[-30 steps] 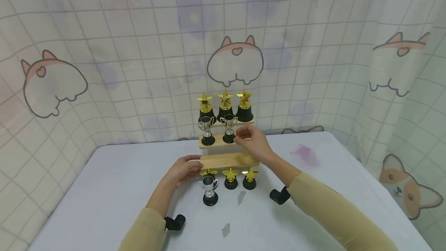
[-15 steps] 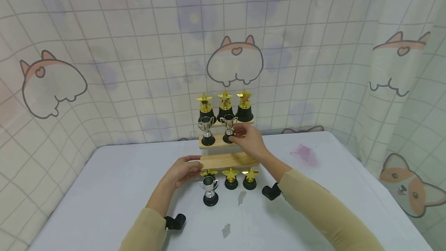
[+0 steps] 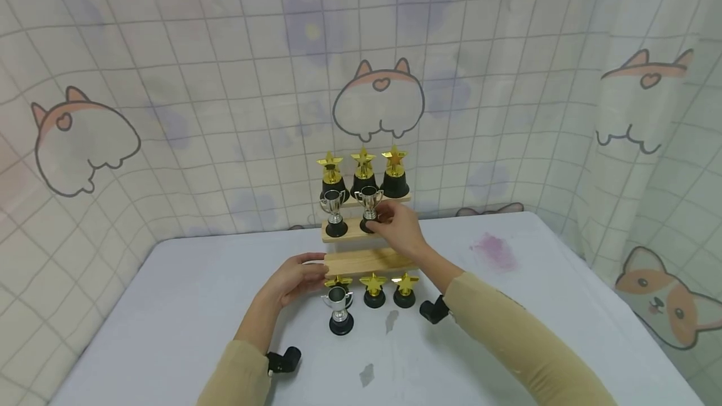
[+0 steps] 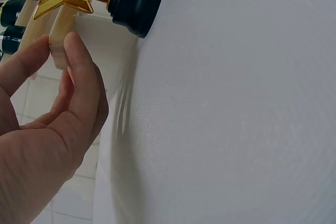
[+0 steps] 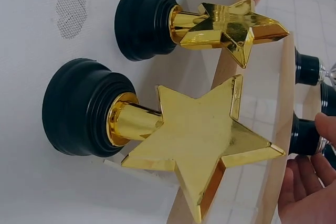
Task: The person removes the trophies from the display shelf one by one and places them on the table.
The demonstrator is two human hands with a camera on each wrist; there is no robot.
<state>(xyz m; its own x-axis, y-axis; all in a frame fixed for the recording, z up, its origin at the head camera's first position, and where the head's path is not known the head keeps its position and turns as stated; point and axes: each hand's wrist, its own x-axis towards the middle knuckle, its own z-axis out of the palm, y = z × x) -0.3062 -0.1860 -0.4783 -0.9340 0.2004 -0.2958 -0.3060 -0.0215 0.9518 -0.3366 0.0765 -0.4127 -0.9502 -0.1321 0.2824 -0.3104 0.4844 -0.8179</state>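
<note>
A wooden tiered stand [image 3: 366, 262] stands at the table's far edge. My left hand [image 3: 292, 281] pinches the left end of its lowest shelf; the left wrist view has thumb and fingertips on either side of the board end [image 4: 59, 51]. On the middle shelf, my right hand [image 3: 402, 229] holds the right-hand silver trophy cup [image 3: 369, 198] low, with the thumb at its black base [image 5: 303, 136]. To its left, another silver trophy cup [image 3: 334, 205] stands upright on that shelf. Several gold star trophies [image 3: 395, 177] line the top shelf behind the cups.
Smaller gold star trophies [image 3: 405, 290] stand on the white table [image 3: 197, 306] before the lowest shelf. A third silver trophy cup [image 3: 340, 312] stands in front of the leftmost one. A patterned curtain [image 3: 248, 111] hangs close behind the stand.
My right hand has moved a little left, from just beside the right silver trophy cup to gripping its lower part. The left hand stays on the shelf end.
</note>
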